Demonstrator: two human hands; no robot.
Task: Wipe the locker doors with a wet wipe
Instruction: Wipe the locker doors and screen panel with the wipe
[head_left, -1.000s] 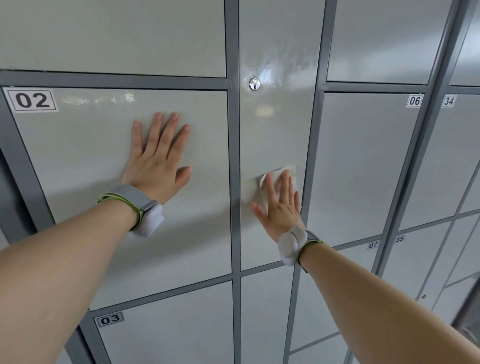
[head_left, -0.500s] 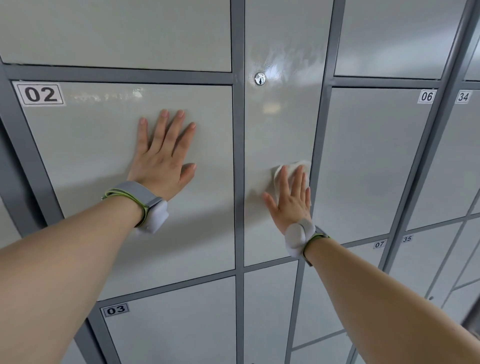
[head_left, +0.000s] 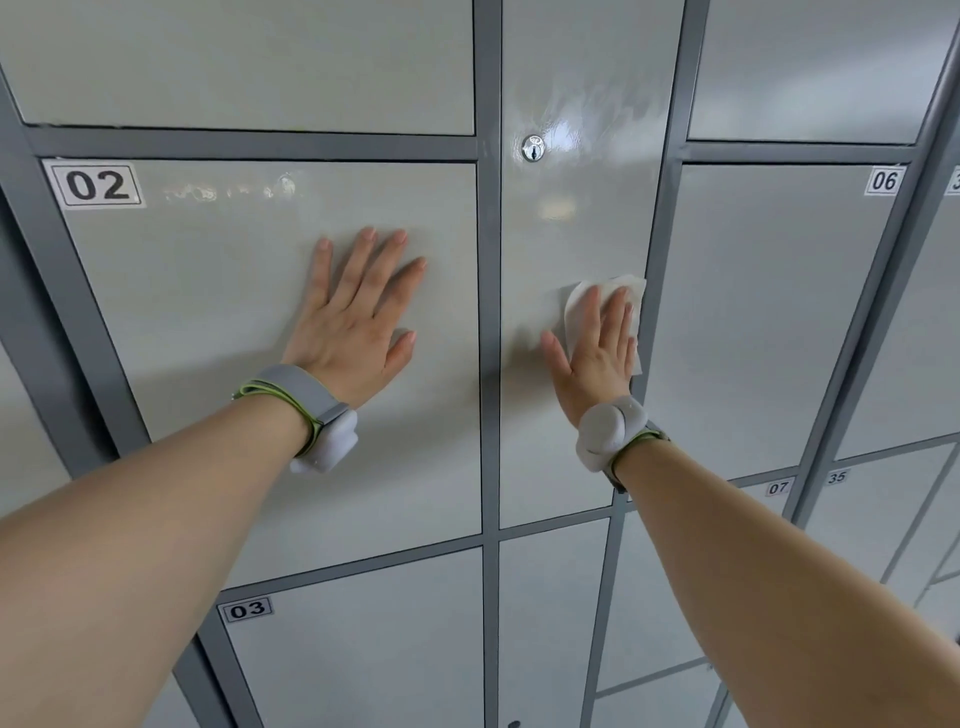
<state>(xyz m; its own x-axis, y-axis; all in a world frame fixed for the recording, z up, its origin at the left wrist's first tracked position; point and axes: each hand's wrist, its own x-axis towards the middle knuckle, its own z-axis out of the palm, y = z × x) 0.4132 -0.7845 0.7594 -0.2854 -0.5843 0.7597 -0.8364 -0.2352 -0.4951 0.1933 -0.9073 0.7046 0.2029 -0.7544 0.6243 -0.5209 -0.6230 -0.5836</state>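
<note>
A: Far left first?

B: Door 02 (head_left: 208, 322), number label (head_left: 96, 184) in its top-left corner. The left hand (head_left: 358, 322) lies flat on the right half, fingers straight and spread, holding nothing. Looks like a brace.

A: Next over?

B: A grey frame post (head_left: 488, 312), then the narrow keyed door (head_left: 566, 218). It's tall, long axis vertical. The key lock (head_left: 533, 148) sits near the top, with glossy streaks around and above it, probably wet.

A: The wipe?

B: The wet wipe (head_left: 582, 304) is flat on the narrow door, hard against its right edge, about mid-height. The right hand (head_left: 597, 358) presses it with straight fingers, fingertips up, palm low. No pinch, no curl. Wipe corners show past the fingertips and the little-finger side.

A: What does the next stroke turn on?

B: The wipe lies directly under the right hand, well below the lock. Duller surface lies to its left and below. My guess is a run along the door's length. The right hand does it, since the left is a post away.

A: Beyond?

B: Door 06 (head_left: 769, 322), matt, no streaks seen.
</note>
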